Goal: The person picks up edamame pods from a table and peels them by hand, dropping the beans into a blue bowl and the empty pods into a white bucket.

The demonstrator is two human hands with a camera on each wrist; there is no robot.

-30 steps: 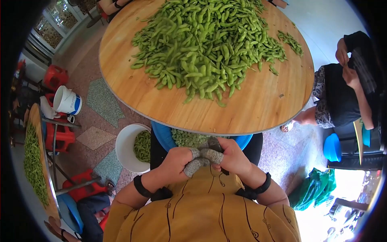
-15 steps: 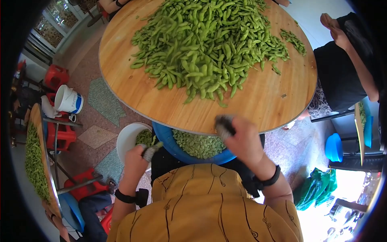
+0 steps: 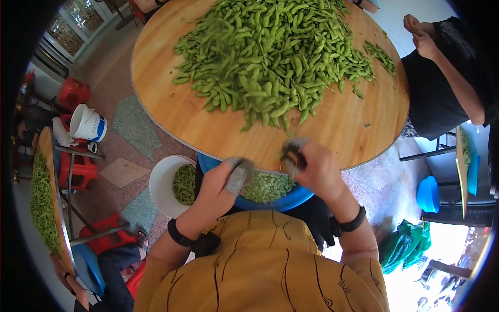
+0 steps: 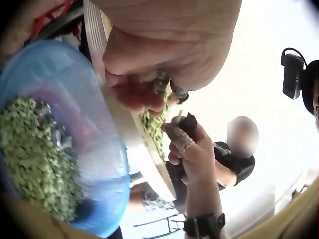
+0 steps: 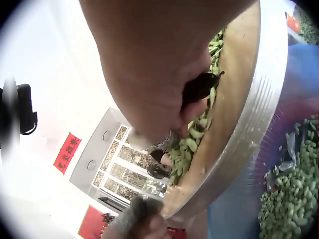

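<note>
A heap of green edamame pods [image 3: 270, 62] covers much of the round wooden table [image 3: 171, 112]. My right hand [image 3: 319, 166] is over the table's near edge, its fingers curled around a small dark pointed tool [image 5: 199, 89], with grey wrap on some fingers. In the left wrist view, a small pale bit shows by its fingertips. My left hand [image 3: 215, 184], also grey-wrapped, is at the near edge, fingers loosely bent, with nothing visible in them. Below the edge, a blue basin [image 4: 107, 159] holds shelled green beans [image 4: 37, 159].
Left of my lap stands a white bucket [image 3: 158, 190] with green pods or husks inside. A second table [image 3: 65, 229] with pods is at far left, near red stools [image 3: 78, 174]. A person in black [image 3: 442, 99] sits at the right, beyond a green bag [image 3: 408, 247].
Both hands were together over my lap, then parted, the left going over the white bucket. Now the left is back near the right at the table edge. The right stays curled around the dark tool.
</note>
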